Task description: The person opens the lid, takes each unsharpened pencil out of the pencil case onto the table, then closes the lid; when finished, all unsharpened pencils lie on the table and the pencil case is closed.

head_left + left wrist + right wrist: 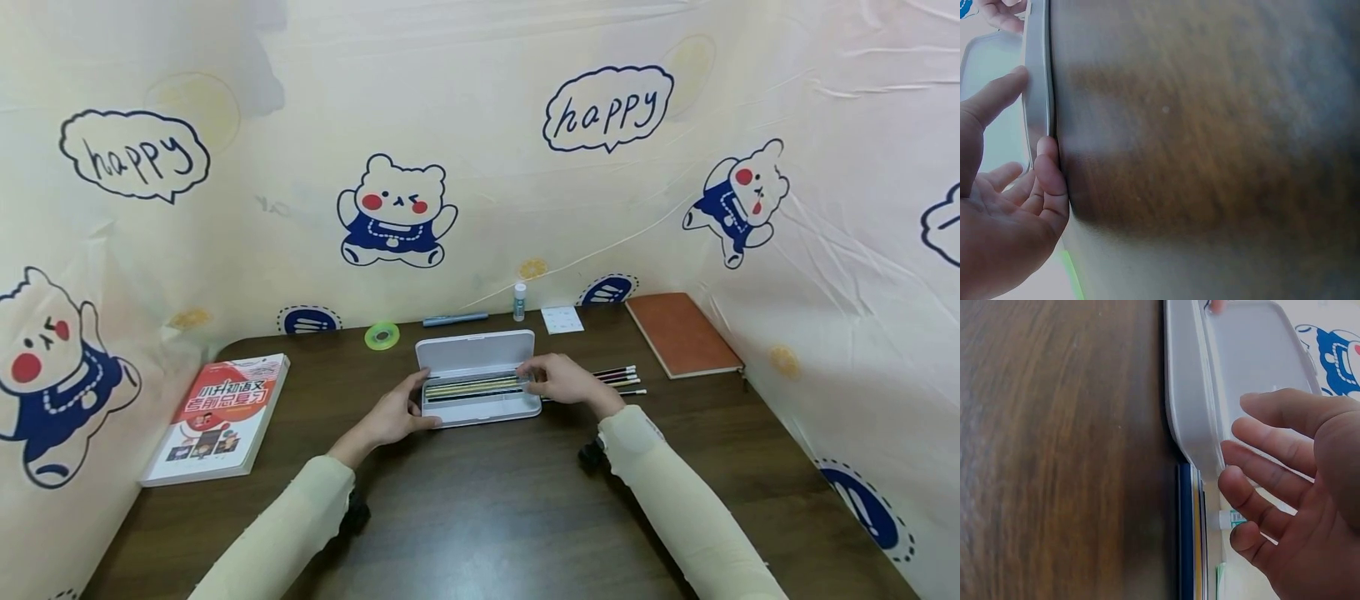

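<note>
The head view looks down from above; both wrist views sit close, sharing the pencil case [480, 379].

Right hand [564, 381] hides the pencil case's [480, 406] right end; book [219, 417] title unreadable.
</note>
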`<state>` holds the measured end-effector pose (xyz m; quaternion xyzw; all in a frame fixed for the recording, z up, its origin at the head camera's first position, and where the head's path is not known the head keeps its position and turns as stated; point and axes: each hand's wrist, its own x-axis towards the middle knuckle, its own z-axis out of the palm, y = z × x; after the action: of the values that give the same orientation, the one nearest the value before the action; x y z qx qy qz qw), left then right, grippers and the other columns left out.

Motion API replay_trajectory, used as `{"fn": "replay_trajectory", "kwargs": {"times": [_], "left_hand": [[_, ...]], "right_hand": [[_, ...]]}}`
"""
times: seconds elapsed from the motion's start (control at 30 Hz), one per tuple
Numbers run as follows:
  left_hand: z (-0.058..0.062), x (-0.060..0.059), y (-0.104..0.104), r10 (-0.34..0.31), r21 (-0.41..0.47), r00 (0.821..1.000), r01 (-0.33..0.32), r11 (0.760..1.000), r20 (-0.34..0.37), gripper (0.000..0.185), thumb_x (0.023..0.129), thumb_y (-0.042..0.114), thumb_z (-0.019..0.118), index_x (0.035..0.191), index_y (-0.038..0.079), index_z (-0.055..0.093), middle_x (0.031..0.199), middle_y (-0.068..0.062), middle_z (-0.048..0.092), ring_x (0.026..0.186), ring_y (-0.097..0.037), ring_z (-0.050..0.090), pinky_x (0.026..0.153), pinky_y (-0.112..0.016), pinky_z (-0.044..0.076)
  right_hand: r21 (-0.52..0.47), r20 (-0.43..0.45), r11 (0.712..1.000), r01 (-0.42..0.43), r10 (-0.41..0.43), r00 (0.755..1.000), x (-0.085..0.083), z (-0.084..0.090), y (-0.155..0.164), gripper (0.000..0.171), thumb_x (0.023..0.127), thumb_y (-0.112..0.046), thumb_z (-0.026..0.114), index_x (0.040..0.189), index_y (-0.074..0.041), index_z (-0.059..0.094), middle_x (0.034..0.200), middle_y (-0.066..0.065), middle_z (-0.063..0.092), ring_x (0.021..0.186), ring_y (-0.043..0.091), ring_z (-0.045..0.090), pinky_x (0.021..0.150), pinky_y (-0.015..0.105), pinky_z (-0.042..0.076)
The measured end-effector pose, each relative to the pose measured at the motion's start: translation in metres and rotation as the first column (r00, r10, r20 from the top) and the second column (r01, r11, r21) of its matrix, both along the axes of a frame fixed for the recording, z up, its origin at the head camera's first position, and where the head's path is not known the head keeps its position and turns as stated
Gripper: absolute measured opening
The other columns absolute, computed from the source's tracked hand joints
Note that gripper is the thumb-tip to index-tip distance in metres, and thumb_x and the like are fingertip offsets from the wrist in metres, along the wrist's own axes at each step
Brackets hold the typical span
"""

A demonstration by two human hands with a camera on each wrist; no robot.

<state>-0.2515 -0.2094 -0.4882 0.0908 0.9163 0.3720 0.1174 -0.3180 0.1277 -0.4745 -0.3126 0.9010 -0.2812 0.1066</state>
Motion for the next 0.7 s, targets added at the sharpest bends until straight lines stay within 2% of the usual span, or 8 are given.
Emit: {"fn": "replay_trajectory", "kwargs": {"times": [0.13, 0.4, 0.7], "left_hand": [[0.000, -0.001, 0.000, 0.004, 0.000, 1.000, -0.004, 1.000, 0.009, 0.096, 0.083, 0.029, 0.083, 0.158, 0.017, 0.024, 0.150, -0.012, 0.047, 0.079, -0.014, 0.057, 0.072, -0.027, 0.048], [0.002, -0.001, 0.001, -0.004, 0.005, 1.000, 0.004, 1.000, 0.013, 0.096, 0.083, 0.029, 0.082, 0.158, 0.016, 0.024, 0.148, -0.012, 0.047, 0.080, -0.015, 0.057, 0.071, -0.028, 0.048], [0.001, -0.001, 0.000, -0.009, -0.009, 1.000, 0.009, 1.000, 0.017, 0.097, 0.084, 0.030, 0.082, 0.159, 0.016, 0.023, 0.148, -0.012, 0.046, 0.080, -0.014, 0.057, 0.070, -0.027, 0.048]], "right_hand": [[0.038, -0.005, 0.999, -0.005, 0.005, 1.000, -0.001, -0.002, -0.003, 0.030, 0.094, -0.018, 0.069, 0.123, -0.012, 0.070, 0.125, 0.005, 0.070, 0.110, 0.020, 0.063, 0.099, 0.044, 0.049], [0.048, -0.015, 0.999, -0.011, 0.011, 1.000, -0.003, -0.005, -0.008, 0.028, 0.094, -0.018, 0.069, 0.121, -0.013, 0.071, 0.121, 0.004, 0.070, 0.097, 0.018, 0.060, 0.090, 0.039, 0.050], [0.074, -0.056, 0.997, -0.016, 0.021, 0.998, -0.003, -0.008, -0.013, 0.026, 0.093, -0.016, 0.068, 0.119, -0.010, 0.071, 0.122, 0.007, 0.070, 0.116, 0.024, 0.063, 0.102, 0.044, 0.048]]}}
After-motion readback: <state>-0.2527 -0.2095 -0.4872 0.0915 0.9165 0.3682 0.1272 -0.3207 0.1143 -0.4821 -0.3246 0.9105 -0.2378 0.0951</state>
